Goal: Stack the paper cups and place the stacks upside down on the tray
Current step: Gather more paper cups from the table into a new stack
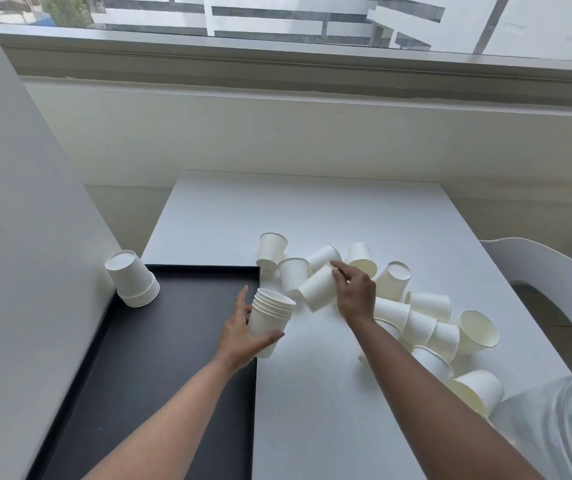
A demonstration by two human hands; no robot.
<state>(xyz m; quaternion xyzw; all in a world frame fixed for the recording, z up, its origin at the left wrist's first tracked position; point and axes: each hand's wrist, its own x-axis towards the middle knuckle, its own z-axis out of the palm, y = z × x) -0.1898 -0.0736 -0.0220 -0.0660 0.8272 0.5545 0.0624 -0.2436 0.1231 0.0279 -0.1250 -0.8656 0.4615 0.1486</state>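
Observation:
My left hand holds a stack of several white paper cups, mouths up, over the right edge of the black tray. My right hand grips a single white cup tilted on its side, just right of the stack. An upside-down stack of cups stands in the tray's far left corner. Several loose cups lie scattered on the white table, some upright, some on their sides, under and to the right of my right arm.
A grey wall runs close along the tray's left side. A white chair stands at the table's right edge. A clear plastic bag lies at the near right corner. A window ledge is beyond the table.

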